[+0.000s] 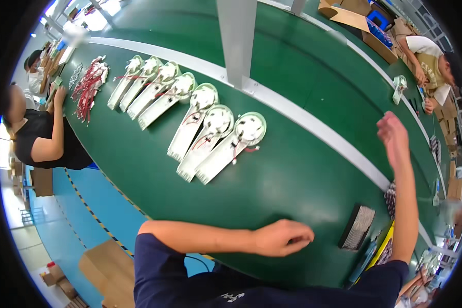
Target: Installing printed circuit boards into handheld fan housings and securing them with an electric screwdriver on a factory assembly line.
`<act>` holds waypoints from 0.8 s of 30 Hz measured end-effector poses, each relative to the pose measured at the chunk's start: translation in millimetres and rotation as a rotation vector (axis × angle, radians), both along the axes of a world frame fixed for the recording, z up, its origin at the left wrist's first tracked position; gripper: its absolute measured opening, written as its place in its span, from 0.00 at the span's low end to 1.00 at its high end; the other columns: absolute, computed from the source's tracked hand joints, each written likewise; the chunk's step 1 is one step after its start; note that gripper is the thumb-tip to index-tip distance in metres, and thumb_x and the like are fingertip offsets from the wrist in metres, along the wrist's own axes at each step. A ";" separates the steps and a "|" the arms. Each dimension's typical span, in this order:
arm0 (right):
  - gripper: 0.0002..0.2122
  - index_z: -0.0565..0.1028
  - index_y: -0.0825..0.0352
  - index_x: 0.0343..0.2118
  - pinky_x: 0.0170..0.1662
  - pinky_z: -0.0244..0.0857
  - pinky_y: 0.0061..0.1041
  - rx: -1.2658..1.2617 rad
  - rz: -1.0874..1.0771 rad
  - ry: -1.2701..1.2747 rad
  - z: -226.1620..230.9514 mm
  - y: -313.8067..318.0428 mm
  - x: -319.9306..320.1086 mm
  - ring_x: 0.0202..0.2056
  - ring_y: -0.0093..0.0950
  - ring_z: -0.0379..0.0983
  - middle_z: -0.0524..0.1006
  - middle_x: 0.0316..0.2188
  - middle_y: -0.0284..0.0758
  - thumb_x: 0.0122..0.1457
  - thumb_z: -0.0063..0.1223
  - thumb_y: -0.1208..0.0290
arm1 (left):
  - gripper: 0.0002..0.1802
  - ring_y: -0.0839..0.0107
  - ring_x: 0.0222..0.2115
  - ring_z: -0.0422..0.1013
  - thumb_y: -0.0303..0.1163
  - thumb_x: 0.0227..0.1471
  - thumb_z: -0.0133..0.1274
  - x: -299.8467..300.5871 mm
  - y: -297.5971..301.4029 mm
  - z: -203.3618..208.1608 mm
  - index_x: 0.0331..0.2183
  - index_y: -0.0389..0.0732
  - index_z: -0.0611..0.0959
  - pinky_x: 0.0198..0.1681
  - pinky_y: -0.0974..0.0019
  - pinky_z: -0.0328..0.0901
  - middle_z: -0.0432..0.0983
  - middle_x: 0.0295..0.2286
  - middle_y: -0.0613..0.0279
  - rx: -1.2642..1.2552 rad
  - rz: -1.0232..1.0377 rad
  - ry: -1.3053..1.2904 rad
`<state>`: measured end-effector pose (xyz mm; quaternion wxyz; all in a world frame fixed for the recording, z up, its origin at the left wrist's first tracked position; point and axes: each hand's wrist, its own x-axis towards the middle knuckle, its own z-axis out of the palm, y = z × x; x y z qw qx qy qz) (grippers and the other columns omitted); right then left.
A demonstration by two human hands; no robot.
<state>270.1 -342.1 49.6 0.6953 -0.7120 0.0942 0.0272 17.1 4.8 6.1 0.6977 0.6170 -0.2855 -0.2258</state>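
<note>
My left hand point(283, 238) is low over the near part of the green bench point(297, 179), fingers loosely curled with a dark hollow under them. I see nothing in it, though I cannot tell whether thumb and fingertips meet. My right hand point(393, 134) is raised out past the metal rail point(313, 121), fingers bent and blurred; cannot tell if they are together or apart, or whether anything is in them.

Nearest my left hand: a dark box with a grey speckled top point(362, 226), to its right and well clear of the fingers. Beside that box, toward my right arm, a blue tool point(363, 263) and a yellow-edged item point(382, 246) (partly hidden by my arm).

Ahead and left, seven white units point(218, 149), each a long body with a round head, red leads trailing. Four lie in a slanted row farther off, three nearer me. Beyond them, a heap of red wires point(89, 90). Left edge: a co-worker in black point(51, 136). Upper right: another co-worker point(430, 64).
</note>
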 end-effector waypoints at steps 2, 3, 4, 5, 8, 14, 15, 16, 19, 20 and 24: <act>0.16 0.74 0.69 0.52 0.42 0.70 0.24 -0.275 0.325 -0.015 29.8 88.7 -113.1 0.40 0.25 0.74 0.76 0.39 0.31 0.65 0.56 0.66 | 0.08 0.64 0.32 0.79 0.25 0.61 0.56 -8.6 13.4 -0.5 0.43 0.37 0.82 0.34 0.63 0.73 0.80 0.34 0.56 -0.003 0.130 0.013; 0.14 0.75 0.67 0.49 0.43 0.70 0.25 -0.269 0.414 0.048 36.3 108.9 -170.5 0.38 0.25 0.74 0.76 0.37 0.32 0.63 0.56 0.69 | 0.10 0.65 0.30 0.78 0.23 0.58 0.59 -8.5 17.9 3.1 0.43 0.37 0.83 0.33 0.64 0.73 0.81 0.34 0.57 0.012 0.201 -0.107; 0.13 0.76 0.66 0.48 0.44 0.71 0.28 -0.538 0.675 -0.277 31.9 111.3 -212.2 0.39 0.27 0.75 0.77 0.38 0.34 0.62 0.55 0.72 | 0.11 0.62 0.29 0.77 0.22 0.57 0.58 -3.2 21.9 14.1 0.43 0.37 0.82 0.33 0.63 0.73 0.80 0.33 0.56 0.026 0.339 -0.294; 0.13 0.77 0.66 0.48 0.45 0.71 0.31 -0.517 0.879 -0.350 36.0 120.5 -246.8 0.38 0.31 0.77 0.78 0.40 0.37 0.60 0.55 0.75 | 0.12 0.59 0.28 0.76 0.21 0.55 0.58 4.4 30.8 27.9 0.43 0.37 0.82 0.33 0.61 0.72 0.80 0.32 0.56 0.043 0.481 -0.479; 0.12 0.78 0.67 0.47 0.46 0.72 0.31 -0.365 0.890 -0.059 47.6 96.8 -347.6 0.38 0.33 0.79 0.80 0.41 0.39 0.61 0.54 0.76 | 0.17 0.53 0.31 0.75 0.16 0.49 0.56 54.4 62.5 58.6 0.43 0.36 0.81 0.36 0.58 0.71 0.79 0.33 0.52 0.251 0.780 -0.896; 0.10 0.77 0.72 0.47 0.46 0.73 0.24 -0.105 -0.169 0.155 10.1 60.0 -461.4 0.40 0.24 0.78 0.82 0.40 0.36 0.69 0.53 0.72 | 0.35 0.57 0.38 0.69 0.19 0.48 0.59 96.9 145.9 80.3 0.60 0.43 0.75 0.45 0.60 0.68 0.72 0.39 0.53 0.885 0.304 -0.699; 0.10 0.76 0.72 0.47 0.45 0.73 0.23 -0.063 -0.233 0.153 13.6 61.0 -459.0 0.40 0.23 0.78 0.81 0.39 0.35 0.69 0.52 0.71 | 0.37 0.63 0.33 0.67 0.20 0.47 0.61 96.0 143.3 78.9 0.61 0.43 0.75 0.41 0.63 0.67 0.71 0.34 0.56 0.914 0.235 -0.667; 0.10 0.77 0.72 0.47 0.44 0.72 0.23 -0.094 -0.206 0.141 18.5 57.4 -458.7 0.39 0.23 0.78 0.81 0.39 0.35 0.69 0.52 0.72 | 0.35 0.65 0.30 0.65 0.22 0.47 0.63 94.5 149.8 76.7 0.59 0.42 0.77 0.38 0.64 0.66 0.69 0.31 0.59 0.912 0.256 -0.673; 0.08 0.78 0.71 0.44 0.47 0.70 0.24 -0.203 -0.192 0.044 28.9 25.0 -462.8 0.40 0.22 0.76 0.81 0.37 0.34 0.68 0.53 0.74 | 0.09 0.70 0.26 0.66 0.21 0.54 0.61 108.7 151.1 71.5 0.39 0.34 0.84 0.31 0.67 0.62 0.70 0.26 0.61 0.949 0.342 -0.697; 0.07 0.79 0.71 0.42 0.44 0.70 0.24 -0.193 -0.295 0.015 34.5 15.2 -466.1 0.37 0.22 0.76 0.81 0.36 0.34 0.67 0.53 0.73 | 0.06 0.73 0.25 0.65 0.22 0.56 0.61 117.9 150.6 61.7 0.37 0.33 0.83 0.30 0.69 0.62 0.69 0.25 0.62 0.896 0.345 -0.700; 0.09 0.78 0.72 0.43 0.41 0.71 0.22 -0.481 -0.564 -0.156 21.2 -83.4 -467.2 0.36 0.20 0.75 0.79 0.37 0.32 0.70 0.51 0.72 | 0.04 0.77 0.25 0.64 0.22 0.57 0.60 128.2 135.7 41.8 0.34 0.32 0.81 0.29 0.70 0.60 0.69 0.25 0.65 0.828 0.280 -0.615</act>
